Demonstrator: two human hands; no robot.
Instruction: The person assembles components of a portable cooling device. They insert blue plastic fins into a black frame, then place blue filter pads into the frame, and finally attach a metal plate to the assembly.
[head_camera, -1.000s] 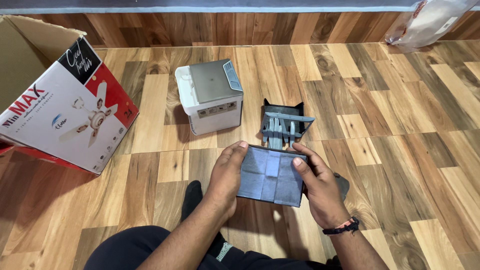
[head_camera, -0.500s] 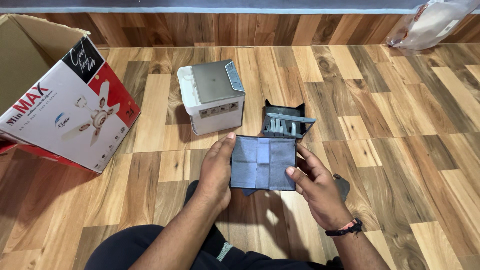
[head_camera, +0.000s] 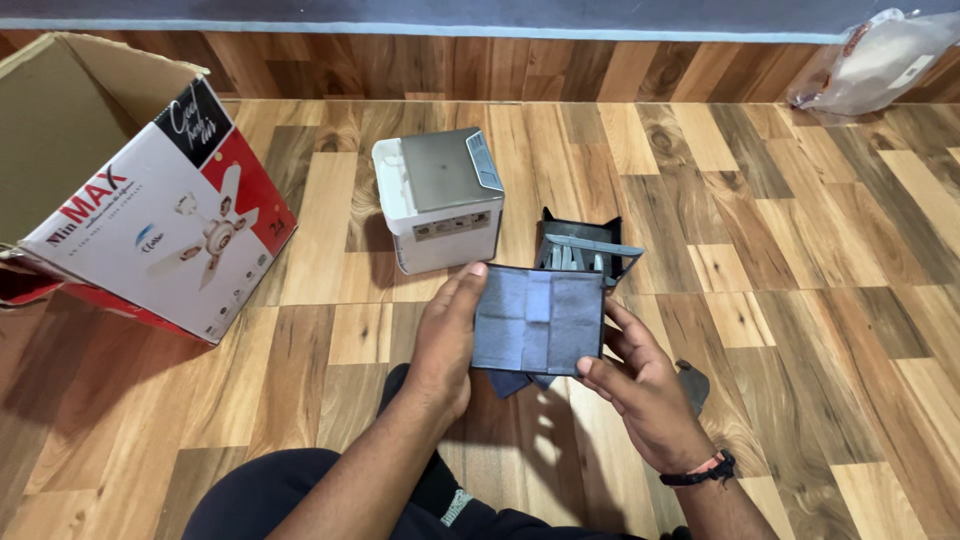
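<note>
Cardboard flap (head_camera: 540, 320), grey and folded, sits held up near the middle, left hand (head_camera: 445, 340) and right hand (head_camera: 640, 385) both gripping its edges. Looks like unpacking; next needs careful unfolding. Small dark box (head_camera: 580, 248) just behind, white box (head_camera: 440, 200) farther left.

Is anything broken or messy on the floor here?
Nothing looks broken or spilled. The big cardboard box on the left lies tipped on its side with its flaps open. A crumpled plastic bag sits by the far wall. Both hands, left hand and right hand, hold a folded grey sheet flat and tidy.
</note>
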